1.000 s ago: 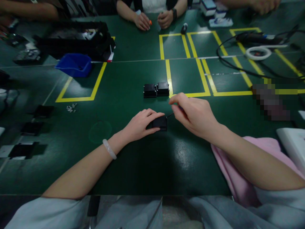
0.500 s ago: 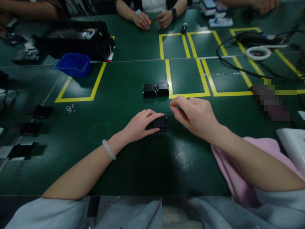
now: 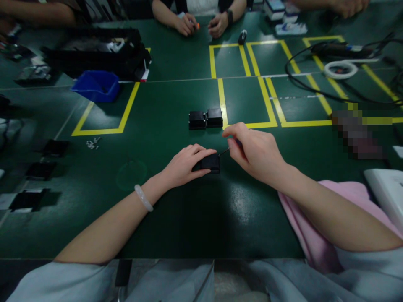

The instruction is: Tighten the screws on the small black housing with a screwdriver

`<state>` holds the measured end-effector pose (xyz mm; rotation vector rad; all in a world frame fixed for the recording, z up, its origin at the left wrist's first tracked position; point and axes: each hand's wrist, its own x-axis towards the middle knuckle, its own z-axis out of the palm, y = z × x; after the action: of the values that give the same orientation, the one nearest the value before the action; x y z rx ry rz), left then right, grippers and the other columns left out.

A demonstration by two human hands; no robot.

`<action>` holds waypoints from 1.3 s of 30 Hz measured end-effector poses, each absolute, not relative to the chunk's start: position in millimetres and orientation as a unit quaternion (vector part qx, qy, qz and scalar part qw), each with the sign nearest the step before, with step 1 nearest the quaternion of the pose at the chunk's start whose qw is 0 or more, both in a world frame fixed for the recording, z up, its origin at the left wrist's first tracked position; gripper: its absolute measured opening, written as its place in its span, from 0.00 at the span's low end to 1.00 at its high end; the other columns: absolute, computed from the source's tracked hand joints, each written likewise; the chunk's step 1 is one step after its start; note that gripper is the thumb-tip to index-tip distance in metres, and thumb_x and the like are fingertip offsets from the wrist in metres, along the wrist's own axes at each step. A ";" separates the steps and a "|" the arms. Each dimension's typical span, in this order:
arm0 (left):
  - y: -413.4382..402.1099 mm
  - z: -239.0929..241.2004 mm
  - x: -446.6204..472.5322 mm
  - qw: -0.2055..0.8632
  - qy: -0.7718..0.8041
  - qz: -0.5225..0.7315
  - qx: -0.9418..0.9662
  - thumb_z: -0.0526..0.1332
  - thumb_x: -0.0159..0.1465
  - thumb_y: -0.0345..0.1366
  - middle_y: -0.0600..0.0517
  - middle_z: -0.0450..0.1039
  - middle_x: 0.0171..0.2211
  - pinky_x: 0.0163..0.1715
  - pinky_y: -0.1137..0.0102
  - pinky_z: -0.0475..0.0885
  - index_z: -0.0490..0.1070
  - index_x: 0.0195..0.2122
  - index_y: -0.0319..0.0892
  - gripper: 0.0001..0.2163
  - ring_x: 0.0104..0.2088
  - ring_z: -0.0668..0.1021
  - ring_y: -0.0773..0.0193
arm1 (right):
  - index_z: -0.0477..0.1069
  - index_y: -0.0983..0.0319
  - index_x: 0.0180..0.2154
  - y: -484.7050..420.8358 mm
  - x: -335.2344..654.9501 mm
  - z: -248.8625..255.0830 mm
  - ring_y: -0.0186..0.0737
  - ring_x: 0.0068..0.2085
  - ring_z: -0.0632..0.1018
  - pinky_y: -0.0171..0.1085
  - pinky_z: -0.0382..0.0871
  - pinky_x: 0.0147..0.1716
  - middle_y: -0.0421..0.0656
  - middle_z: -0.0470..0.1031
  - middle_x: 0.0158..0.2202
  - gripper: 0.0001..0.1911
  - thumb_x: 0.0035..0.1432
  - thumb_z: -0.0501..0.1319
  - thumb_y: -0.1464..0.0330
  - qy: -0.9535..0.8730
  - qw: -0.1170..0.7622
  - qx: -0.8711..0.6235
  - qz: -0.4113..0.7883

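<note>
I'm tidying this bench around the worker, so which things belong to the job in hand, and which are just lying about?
Apparently in the job:
- small black box, gripped by the left hand
- thin dark tool in the right hand
- likely the similar pair of black boxes beyond

Apparently lying about:
- pink cloth
- white ring
- blue bin, though possibly connected

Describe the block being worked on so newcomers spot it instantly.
On the green table, find two black blocks side by side. Nearer the camera lies a third black block; unlike that pair, it's gripped by the left hand, with a thin rod reaching it from the right hand.
</note>
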<state>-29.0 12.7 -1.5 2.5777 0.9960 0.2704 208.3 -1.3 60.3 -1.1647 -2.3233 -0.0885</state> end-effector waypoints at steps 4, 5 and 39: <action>12.6 -3.0 -28.7 0.180 0.352 0.102 0.913 0.60 0.68 0.42 0.45 0.66 0.52 0.49 0.60 0.68 0.58 0.64 0.46 0.25 0.49 0.70 0.54 | 0.69 0.63 0.40 -1.3 208.1 59.9 0.37 0.27 0.77 0.36 0.60 0.29 0.41 0.77 0.28 0.13 0.68 0.48 0.66 -0.864 0.265 -0.426 -0.043; 12.7 -3.4 -28.7 0.180 0.351 0.103 0.913 0.60 0.68 0.42 0.45 0.66 0.52 0.50 0.60 0.68 0.58 0.64 0.46 0.25 0.50 0.70 0.54 | 0.70 0.63 0.37 -1.4 208.1 59.8 0.37 0.26 0.76 0.36 0.60 0.29 0.41 0.76 0.27 0.15 0.69 0.48 0.64 -0.867 0.261 -0.421 -0.052; 12.4 -3.6 -28.9 0.172 0.343 0.110 0.917 0.59 0.68 0.43 0.45 0.67 0.52 0.49 0.59 0.68 0.58 0.64 0.46 0.24 0.50 0.71 0.54 | 0.68 0.63 0.39 -1.2 209.1 59.0 0.37 0.28 0.76 0.35 0.62 0.29 0.41 0.76 0.28 0.12 0.68 0.49 0.65 -0.870 0.284 -0.402 -0.031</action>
<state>-28.9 12.4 -3.6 2.6025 0.9736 0.3135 209.1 -1.2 59.0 -1.0762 -2.3270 -0.0830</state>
